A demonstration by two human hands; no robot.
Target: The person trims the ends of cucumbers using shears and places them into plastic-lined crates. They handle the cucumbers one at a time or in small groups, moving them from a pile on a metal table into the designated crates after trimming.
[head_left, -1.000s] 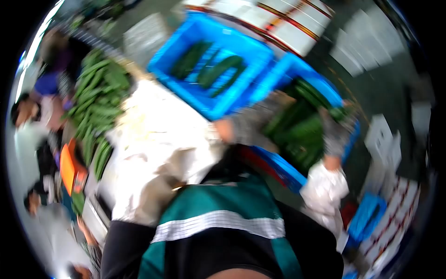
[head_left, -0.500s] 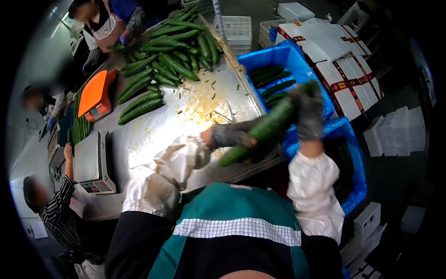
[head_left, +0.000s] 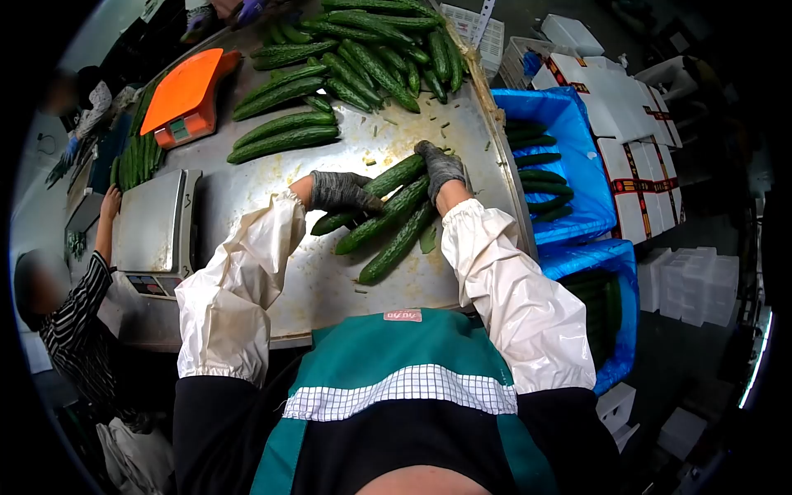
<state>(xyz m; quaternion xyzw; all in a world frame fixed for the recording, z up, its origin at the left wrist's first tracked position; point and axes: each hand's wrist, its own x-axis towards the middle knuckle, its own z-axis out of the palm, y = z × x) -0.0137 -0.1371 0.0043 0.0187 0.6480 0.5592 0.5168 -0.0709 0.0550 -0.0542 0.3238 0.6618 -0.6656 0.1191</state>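
Three long green cucumbers [head_left: 398, 216] lie side by side, slanting, on the metal table [head_left: 322, 285] before me. My left hand [head_left: 345, 191], in a grey glove, is closed over the left cucumber near its lower part. My right hand [head_left: 441, 169], gloved too, is wrapped round the upper ends of the cucumbers. A small green piece [head_left: 427, 239] lies to their right. Farther back is a large pile of cucumbers [head_left: 371, 58], with two more [head_left: 285, 136] lying at its near left.
An orange scale [head_left: 186, 95] and a grey scale [head_left: 153, 223] stand on the left. Blue-lined crates [head_left: 582, 194] [head_left: 623, 264] holding cucumbers stand right of the table. A co-worker in striped sleeves [head_left: 74, 318] is at the left; white boxes [head_left: 639, 157] are stacked at the right.
Both hands have moved from the crates on the right to the table, bringing cucumbers, which now rest on the metal. The view has turned and steadied.
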